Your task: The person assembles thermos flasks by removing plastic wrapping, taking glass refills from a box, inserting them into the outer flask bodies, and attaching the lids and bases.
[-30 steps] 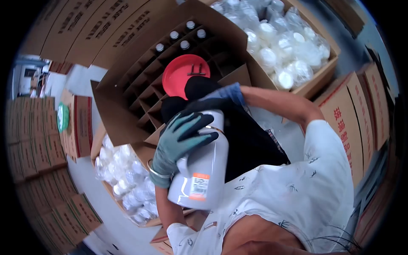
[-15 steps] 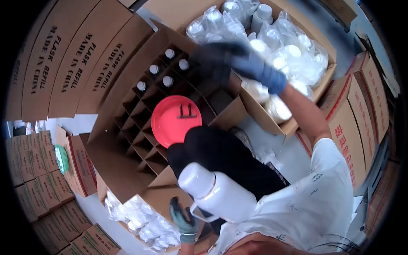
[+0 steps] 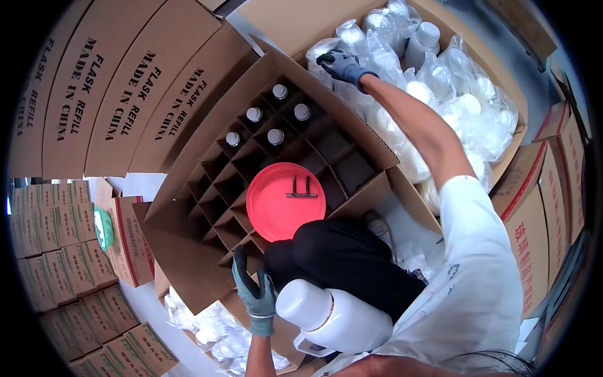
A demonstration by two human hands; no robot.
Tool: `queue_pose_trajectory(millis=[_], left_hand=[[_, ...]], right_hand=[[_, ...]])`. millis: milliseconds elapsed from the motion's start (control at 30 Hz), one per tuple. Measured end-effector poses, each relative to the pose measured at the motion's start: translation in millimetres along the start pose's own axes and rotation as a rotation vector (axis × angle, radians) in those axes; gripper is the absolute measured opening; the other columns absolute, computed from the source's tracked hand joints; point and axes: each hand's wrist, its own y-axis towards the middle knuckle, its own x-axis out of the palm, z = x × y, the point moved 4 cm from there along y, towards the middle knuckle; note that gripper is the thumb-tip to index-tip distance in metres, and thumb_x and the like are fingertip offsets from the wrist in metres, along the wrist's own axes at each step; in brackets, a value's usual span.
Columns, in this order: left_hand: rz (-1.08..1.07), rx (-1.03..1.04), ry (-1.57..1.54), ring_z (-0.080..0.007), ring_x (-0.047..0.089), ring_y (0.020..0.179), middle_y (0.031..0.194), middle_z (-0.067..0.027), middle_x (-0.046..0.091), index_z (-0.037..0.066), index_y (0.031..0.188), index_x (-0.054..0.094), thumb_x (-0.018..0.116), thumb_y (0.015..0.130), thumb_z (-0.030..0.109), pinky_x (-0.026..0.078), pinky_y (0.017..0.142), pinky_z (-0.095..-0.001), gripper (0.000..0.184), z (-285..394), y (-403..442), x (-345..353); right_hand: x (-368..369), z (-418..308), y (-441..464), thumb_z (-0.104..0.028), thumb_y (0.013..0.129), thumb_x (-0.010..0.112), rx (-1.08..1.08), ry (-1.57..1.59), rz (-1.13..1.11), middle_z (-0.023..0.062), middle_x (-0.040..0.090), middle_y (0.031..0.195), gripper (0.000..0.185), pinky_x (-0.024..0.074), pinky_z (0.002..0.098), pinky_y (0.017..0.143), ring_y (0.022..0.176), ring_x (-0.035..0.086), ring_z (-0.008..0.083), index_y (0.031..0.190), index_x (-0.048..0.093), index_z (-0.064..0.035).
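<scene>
My left hand [image 3: 254,290], in a grey-green glove, is raised with thumb and fingers apart, beside the near corner of the divided carton [image 3: 182,267]. Just right of it, a white handled flask [image 3: 352,320] lies tilted on my lap. My right hand [image 3: 342,66], in a blue-grey glove, reaches to the upper carton [image 3: 276,28], its fingers closed on a clear-bagged flask [image 3: 323,53]. White-capped bottles [image 3: 276,136] stand in several compartments. A red plate [image 3: 273,210] holding a small dark metal piece [image 3: 301,188] rests over the dividers, near my knees.
More bagged flasks [image 3: 468,110] fill the upper right carton, and others [image 3: 220,333] lie in a carton at the lower left. Printed cartons [image 3: 129,100] line the upper left. Stacked cartons [image 3: 63,220] stand far left; a green item [image 3: 103,228] sits on a box. Cartons [image 3: 527,232] stand right.
Both hands have left the flask, which now lies on my lap. My right hand has moved up to the bagged flasks and closed; my left hand has opened and moved to the carton's corner.
</scene>
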Motion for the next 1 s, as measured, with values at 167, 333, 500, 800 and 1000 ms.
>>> queue_pose_trajectory(millis=[167, 333, 500, 800, 1000], left_hand=[[0.002, -0.010, -0.215, -0.0256, 0.046, 0.126, 0.140, -0.0173, 0.043, -0.002, 0.142, 0.032, 0.049, 0.091, -0.003, 0.038, 0.104, -0.0351, 0.053, 5, 40, 12], [-0.104, 0.188, -0.572, -0.0257, 0.037, 0.133, 0.146, -0.0161, 0.035, 0.000, 0.145, 0.026, 0.057, 0.085, -0.007, 0.032, 0.109, -0.0365, 0.068, 43, 109, 49], [0.131, 0.673, 0.051, -0.0393, 0.022, 0.139, 0.149, -0.0235, 0.025, -0.001, 0.145, 0.023, 0.083, 0.065, 0.038, 0.022, 0.112, -0.0460, 0.107, 103, 137, 67], [0.172, 0.340, -0.675, -0.0264, 0.055, 0.110, 0.122, -0.0190, 0.055, -0.004, 0.127, 0.049, 0.075, 0.077, 0.025, 0.043, 0.095, -0.0386, 0.063, 121, 120, 57], [0.181, 0.442, -0.708, -0.0193, 0.063, 0.092, 0.104, -0.0093, 0.066, -0.001, 0.123, 0.055, 0.053, 0.094, 0.010, 0.050, 0.082, -0.0326, 0.032, 70, 88, 1]], right_hand=[[-135, -74, -63, -0.021, 0.095, 0.051, -0.388, 0.905, 0.261, 0.0047, 0.061, 0.122, 0.031, 0.0376, 0.0299, 0.102, 0.115, 0.052, 0.0157, 0.121, 0.062, -0.0086], [-222, -215, -118, -0.032, 0.096, 0.050, -0.561, 1.709, -0.367, 0.0065, 0.055, 0.126, 0.044, 0.0498, 0.0376, 0.091, 0.118, 0.053, 0.0191, 0.133, 0.049, -0.0100], [-252, -321, -143, -0.032, 0.096, 0.048, -0.759, 2.074, -0.380, 0.0025, 0.053, 0.123, 0.034, 0.0492, 0.0433, 0.091, 0.117, 0.051, 0.0191, 0.122, 0.052, -0.0109], [-208, -383, -111, -0.048, 0.092, 0.049, -0.367, 2.071, 0.038, 0.0052, 0.030, 0.146, 0.050, 0.0338, 0.0561, 0.101, 0.133, 0.031, 0.0302, 0.136, 0.042, -0.0247], [-156, -342, -249, -0.018, 0.079, 0.069, -0.948, 0.645, 0.142, 0.0159, 0.050, 0.132, 0.060, 0.0426, 0.0356, 0.100, 0.123, 0.048, 0.0285, 0.134, 0.048, -0.0075]])
